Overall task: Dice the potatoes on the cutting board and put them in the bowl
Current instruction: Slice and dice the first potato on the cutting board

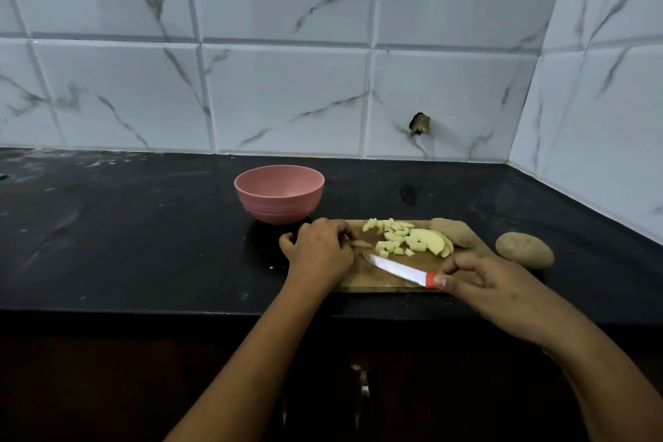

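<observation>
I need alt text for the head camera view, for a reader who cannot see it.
A person's left hand holds a potato strip on a wooden cutting board while the right hand grips a red-handled knife. Diced potato lies on the board; a pink bowl stands behind it and a whole potato beside it, on a black counter.

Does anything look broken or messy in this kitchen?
Yes. A wall tile behind the cutting board has a dark, chipped hole. One whole potato lies off the board, on the black counter to its right.
</observation>
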{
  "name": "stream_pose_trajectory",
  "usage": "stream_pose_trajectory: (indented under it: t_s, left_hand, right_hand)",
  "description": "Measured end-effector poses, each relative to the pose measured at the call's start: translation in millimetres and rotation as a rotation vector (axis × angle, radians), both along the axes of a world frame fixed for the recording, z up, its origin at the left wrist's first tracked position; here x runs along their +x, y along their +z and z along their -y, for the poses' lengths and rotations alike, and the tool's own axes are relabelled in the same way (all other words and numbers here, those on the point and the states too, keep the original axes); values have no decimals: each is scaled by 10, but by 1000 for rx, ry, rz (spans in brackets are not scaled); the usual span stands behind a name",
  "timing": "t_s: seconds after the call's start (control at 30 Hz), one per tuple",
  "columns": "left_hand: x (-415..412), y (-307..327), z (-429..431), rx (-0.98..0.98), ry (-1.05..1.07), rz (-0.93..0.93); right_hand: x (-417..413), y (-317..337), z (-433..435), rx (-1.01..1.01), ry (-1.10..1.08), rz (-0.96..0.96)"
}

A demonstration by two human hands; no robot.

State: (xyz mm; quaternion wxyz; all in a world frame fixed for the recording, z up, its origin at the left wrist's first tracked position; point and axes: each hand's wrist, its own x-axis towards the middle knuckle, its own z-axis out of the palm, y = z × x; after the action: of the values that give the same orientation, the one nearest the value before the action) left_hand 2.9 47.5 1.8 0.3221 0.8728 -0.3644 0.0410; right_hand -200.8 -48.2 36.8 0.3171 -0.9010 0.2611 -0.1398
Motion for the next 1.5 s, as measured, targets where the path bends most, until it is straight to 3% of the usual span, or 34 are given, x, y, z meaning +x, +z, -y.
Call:
stream_pose_trajectory:
  t_s: [0.17, 0.27, 0.4, 0.67, 0.97, 1.33, 1.5]
  left_hand:
    - [-30, 15, -24, 30, 0, 21]
    - [-50, 22, -46, 34, -6, 27]
    - [-66, 9, -94, 1, -53, 53]
    - [-58, -13, -143, -39, -121, 91]
    - [-51, -14, -109, -30, -119, 133]
    - [-65, -37, -128, -67, -76, 153]
    - [-60, -24, -127, -77, -63, 126]
  right_hand:
    - [-12, 55, 46, -136, -65, -157]
    - [38, 32, 75, -216, -124, -156]
    - [97, 23, -45, -170, -112, -89]
    - [314, -97, -442, -379, -136, -165]
    - [560, -99, -629, -386, -206, -403]
    - [465, -96, -524, -399, -227, -313]
    - [366, -133, -578, -435, -169, -183]
